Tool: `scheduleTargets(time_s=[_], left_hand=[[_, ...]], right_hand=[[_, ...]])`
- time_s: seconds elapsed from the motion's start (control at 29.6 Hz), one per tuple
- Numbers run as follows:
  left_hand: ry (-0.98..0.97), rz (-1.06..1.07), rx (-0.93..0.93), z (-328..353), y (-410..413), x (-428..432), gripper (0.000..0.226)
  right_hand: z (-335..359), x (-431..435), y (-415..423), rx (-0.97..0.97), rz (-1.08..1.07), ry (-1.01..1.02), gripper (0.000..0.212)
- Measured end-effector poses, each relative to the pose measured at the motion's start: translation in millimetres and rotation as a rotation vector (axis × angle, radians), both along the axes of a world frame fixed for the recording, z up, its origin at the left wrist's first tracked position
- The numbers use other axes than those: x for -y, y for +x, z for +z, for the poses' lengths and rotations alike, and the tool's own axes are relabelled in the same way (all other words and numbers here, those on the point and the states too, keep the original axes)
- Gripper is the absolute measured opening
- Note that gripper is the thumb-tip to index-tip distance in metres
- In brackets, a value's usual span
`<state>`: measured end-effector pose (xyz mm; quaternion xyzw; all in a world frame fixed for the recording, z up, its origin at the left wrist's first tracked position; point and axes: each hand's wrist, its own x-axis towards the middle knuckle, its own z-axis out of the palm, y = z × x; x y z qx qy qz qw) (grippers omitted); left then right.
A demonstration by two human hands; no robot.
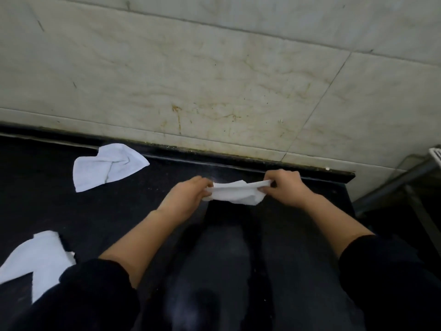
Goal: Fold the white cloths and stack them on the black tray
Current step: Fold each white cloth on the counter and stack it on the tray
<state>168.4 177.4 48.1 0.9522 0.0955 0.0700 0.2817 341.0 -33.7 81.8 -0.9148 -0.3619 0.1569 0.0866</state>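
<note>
A small white cloth (236,193) is stretched between both hands just above the dark counter (148,211). My left hand (191,194) pinches its left end and my right hand (285,187) pinches its right end. A second white cloth (107,166) lies crumpled at the back left by the wall. A third white cloth (38,259) lies at the near left, partly hidden by my left sleeve. No black tray shows in this view.
A pale stone wall (214,80) rises right behind the counter. The counter ends at the right, where a grey metal frame (401,177) and a white slatted object (435,154) stand.
</note>
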Motion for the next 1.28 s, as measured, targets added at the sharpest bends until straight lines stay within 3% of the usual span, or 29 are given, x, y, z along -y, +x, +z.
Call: scheduleTargets(time_s=[0.1,0.3,0.44,0.54,0.71,0.84,0.88,1.01,1.08,1.28], left_hand=[[0.052,0.012,0.05,22,-1,-15,0.02],[-0.055,0.299,0.154,59,-8,-25,0.015],[-0.203,0.423,0.223,67,-17,-26,0.009],[-0.415,0.402,0.195,67,-33,-26,0.004],[-0.572,0.264,-0.017,49,-71,-22,0.011],[-0.724,0.179,-0.227,22,-99,-8,0.051],[-0.765,0.18,-0.281,15,-104,-5,0.051],[-0.813,0.208,-0.502,-20,-124,15,0.02],[-0.835,0.226,-0.567,-35,-132,21,0.016],[-0.874,0.286,-0.603,-56,-135,20,0.013]], right_hand=[[25,1,4,-0.11,-0.065,0.107,0.019],[46,-3,0,-0.163,-0.182,0.374,0.015],[50,-4,-3,-0.232,-0.197,0.486,0.012],[52,4,-8,-0.368,-0.212,0.546,0.007],[42,33,-25,-0.67,-0.201,0.375,0.007],[0,56,-43,-0.788,-0.225,0.185,0.013],[-9,61,-48,-0.815,-0.233,0.133,0.015],[-43,80,-75,-0.943,-0.223,-0.055,0.018],[-56,83,-85,-0.963,-0.234,-0.105,0.022],[-74,75,-90,-0.883,-0.322,0.002,0.019]])
